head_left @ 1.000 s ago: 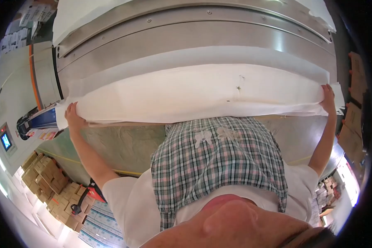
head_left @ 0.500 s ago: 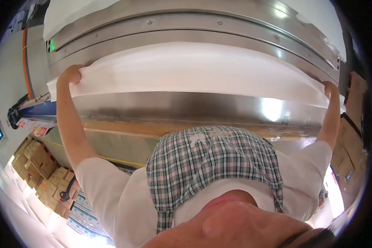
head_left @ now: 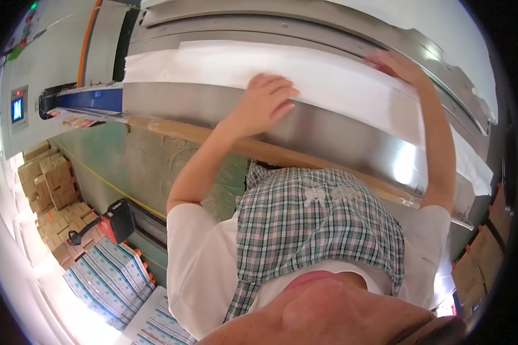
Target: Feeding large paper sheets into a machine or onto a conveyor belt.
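A long white sheet [head_left: 207, 62], apparently cloth, lies folded in a band across the metal machine bed in front of me. My left hand [head_left: 267, 102] is over its near edge around the middle, fingers loosely apart and holding nothing; I cannot tell whether it touches the sheet. My right hand [head_left: 398, 66] reaches to the sheet's far edge on the right side. Its fingers are stretched out along that edge, slightly blurred. On the right, past my right forearm, the sheet's end hangs in loose folds.
A steel bar [head_left: 259, 24] with bolts runs behind the sheet. Along the near side is a brown edge strip [head_left: 178, 131]. A lit control screen [head_left: 18, 109] is at the left. Cardboard boxes [head_left: 54, 178] and blue-and-white patterned stacks [head_left: 112, 282] stand at lower left.
Both hands have left the sheet's ends, which they gripped before. My left hand has moved right to the middle, and my right hand inward to the far edge. The view has shifted left.
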`<state>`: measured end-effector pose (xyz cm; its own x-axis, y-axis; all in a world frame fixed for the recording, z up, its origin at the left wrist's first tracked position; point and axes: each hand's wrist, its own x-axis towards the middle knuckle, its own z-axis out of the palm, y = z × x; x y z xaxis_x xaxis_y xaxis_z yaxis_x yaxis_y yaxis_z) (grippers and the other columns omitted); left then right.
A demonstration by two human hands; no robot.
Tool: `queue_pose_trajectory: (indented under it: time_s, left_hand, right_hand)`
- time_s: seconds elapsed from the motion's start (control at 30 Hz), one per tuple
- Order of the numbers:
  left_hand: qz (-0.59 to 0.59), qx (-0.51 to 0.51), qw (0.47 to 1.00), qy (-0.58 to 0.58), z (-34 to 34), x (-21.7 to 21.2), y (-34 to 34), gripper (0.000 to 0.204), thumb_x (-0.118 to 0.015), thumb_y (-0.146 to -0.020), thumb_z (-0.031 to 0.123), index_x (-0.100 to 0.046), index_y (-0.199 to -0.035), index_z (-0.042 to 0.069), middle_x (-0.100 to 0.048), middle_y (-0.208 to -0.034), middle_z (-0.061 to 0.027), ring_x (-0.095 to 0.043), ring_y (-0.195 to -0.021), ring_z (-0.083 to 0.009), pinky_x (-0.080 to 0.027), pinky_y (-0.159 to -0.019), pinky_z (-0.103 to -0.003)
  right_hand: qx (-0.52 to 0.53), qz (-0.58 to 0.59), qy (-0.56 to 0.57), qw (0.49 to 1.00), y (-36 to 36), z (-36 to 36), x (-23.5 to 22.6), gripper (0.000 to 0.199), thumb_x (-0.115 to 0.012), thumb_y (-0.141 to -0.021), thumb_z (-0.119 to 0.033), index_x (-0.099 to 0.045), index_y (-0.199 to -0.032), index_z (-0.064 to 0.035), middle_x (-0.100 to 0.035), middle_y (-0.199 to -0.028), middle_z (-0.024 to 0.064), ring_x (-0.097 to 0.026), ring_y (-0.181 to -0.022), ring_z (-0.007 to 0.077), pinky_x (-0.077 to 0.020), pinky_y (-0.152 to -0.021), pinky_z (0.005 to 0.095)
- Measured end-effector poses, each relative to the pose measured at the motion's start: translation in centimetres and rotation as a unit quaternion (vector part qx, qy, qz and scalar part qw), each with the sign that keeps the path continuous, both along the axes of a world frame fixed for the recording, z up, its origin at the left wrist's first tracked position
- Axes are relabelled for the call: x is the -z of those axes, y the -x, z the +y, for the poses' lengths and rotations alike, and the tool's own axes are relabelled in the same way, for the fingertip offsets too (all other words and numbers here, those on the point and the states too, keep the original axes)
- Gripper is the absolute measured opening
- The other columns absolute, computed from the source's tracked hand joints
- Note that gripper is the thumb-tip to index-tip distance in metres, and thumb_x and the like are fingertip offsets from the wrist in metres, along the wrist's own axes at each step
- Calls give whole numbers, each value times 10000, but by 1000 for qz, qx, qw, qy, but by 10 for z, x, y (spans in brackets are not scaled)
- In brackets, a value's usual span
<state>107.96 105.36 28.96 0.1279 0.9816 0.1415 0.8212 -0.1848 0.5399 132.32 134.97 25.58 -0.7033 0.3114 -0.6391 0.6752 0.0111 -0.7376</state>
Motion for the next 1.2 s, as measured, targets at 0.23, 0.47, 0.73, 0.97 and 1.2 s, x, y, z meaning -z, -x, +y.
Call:
queue_pose_trajectory:
  time_s: [0.23, 0.47, 0.73, 0.97, 1.2]
  left_hand:
    - [187, -185, 963, -54, -73, 40, 139, 301, -543, -817, 199, -546, -1114, 153, -510, -1178, -74, -447, -1100, -280, -306, -944, -446]
    - [295, -289, 910, -30, -88, 48, 226, 341, -470, -861, 300, -508, -1184, 197, -426, -1279, -106, -368, -1167, -361, -278, -943, -538]
    - [284, -450, 847, -24, -119, 52, 384, 309, -509, -847, 275, -541, -1130, 157, -486, -1210, -152, -448, -1106, -364, -347, -907, -511]
    - [12, -107, 991, -79, -62, -32, 344, 292, -630, -754, 140, -582, -1038, 90, -571, -1087, -89, -506, -1051, -266, -401, -892, -348]
    - [140, 79, 982, 102, -47, -28, 328, 241, -640, -723, 151, -528, -919, 68, -584, -879, -88, -554, -819, -298, -436, -755, -393]
  right_hand:
    - [-244, 132, -277, 920, 111, -92, -80, 472, -619, -753, -347, -520, -1121, -69, -585, -939, 104, -534, -856, 222, -426, -767, 335]
    - [-165, 121, -330, 922, 162, -159, -58, 370, -665, -706, -220, -530, -997, -37, -571, -814, 130, -536, -733, 234, -429, -658, 333]
    - [-162, 137, -435, 875, 244, -201, -31, 146, -595, -724, -120, -531, -837, -52, -542, -788, 91, -521, -727, 251, -440, -605, 338]
    - [-147, 242, -521, 805, 237, -232, -37, 151, -614, -661, -23, -534, -782, -66, -532, -895, 55, -512, -822, 243, -460, -642, 345]
    - [-92, 221, -517, 822, 236, -242, -34, 189, -628, -623, 7, -533, -770, -63, -538, -869, 51, -525, -795, 239, -466, -646, 324]
